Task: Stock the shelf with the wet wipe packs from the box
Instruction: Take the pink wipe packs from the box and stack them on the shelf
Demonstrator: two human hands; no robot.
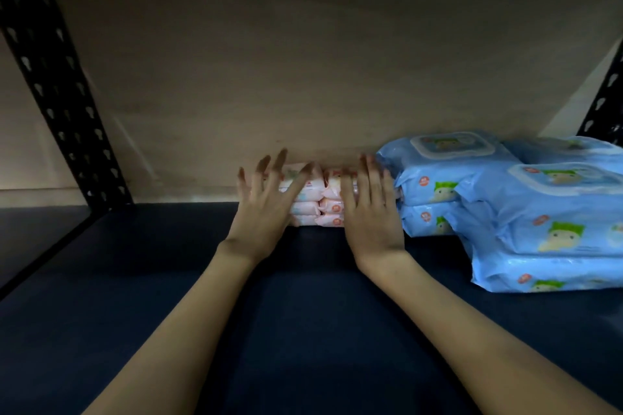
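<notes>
small pink plastic wet wipe packs [318, 199] sit stacked at twelve o'clock against the shelf's back wall. left hand [266, 209] and right hand [371, 212], fingers spread, flank them; blue packs [505, 209] at three o'clock.

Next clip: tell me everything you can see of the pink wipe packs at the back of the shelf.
The pink wipe packs are small soft plastic pouches with red round labels, stacked in two side-by-side columns about three high. They stand on the dark shelf against the back panel, close beside the larger blue packs. The left hand and right hand, fingers straight, lie in front of the stack's outer parts; contact looks likely but is unclear.
</notes>
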